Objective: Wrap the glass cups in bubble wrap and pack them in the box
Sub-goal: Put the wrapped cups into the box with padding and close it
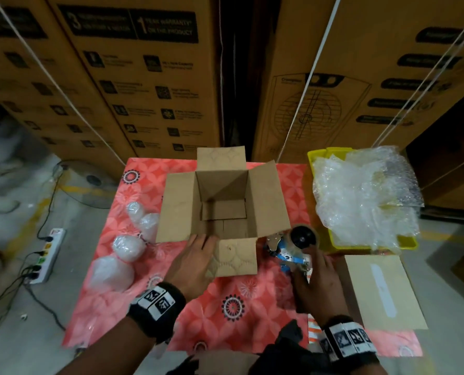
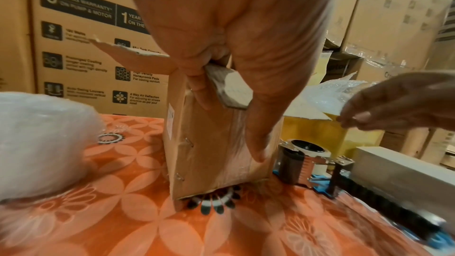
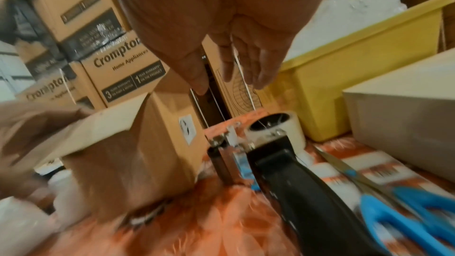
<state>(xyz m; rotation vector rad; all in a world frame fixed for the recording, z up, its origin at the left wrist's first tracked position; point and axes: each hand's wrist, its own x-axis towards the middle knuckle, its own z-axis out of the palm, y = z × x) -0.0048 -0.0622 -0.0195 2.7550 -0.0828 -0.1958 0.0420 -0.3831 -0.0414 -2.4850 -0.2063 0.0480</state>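
Cardboard sits under my left hand [image 1: 191,259]; its fingers lie over the near flap of the box [image 1: 222,204], and the wrist view shows them curled round that flap's edge, thumb flat down the outer wall; the box stands open at the middle of the table [image 1: 266,301], its other flaps spread wide, and I can see no cups inside. My right hand [image 1: 316,280] hangs above the tape gun [image 1: 293,249] just right of the box; fingers straight and a little apart, gripping nothing. Scissors [image 3: 399,201] with blue handles lie right of the gun's black handle. Four wrapped cups [image 1: 129,246] lie left of the box, one touching its left flap. At far right a yellow tray [image 1: 313,158] holds loose bubble wrap [image 1: 360,196]; a closed carton [image 1: 382,290] sits near it.
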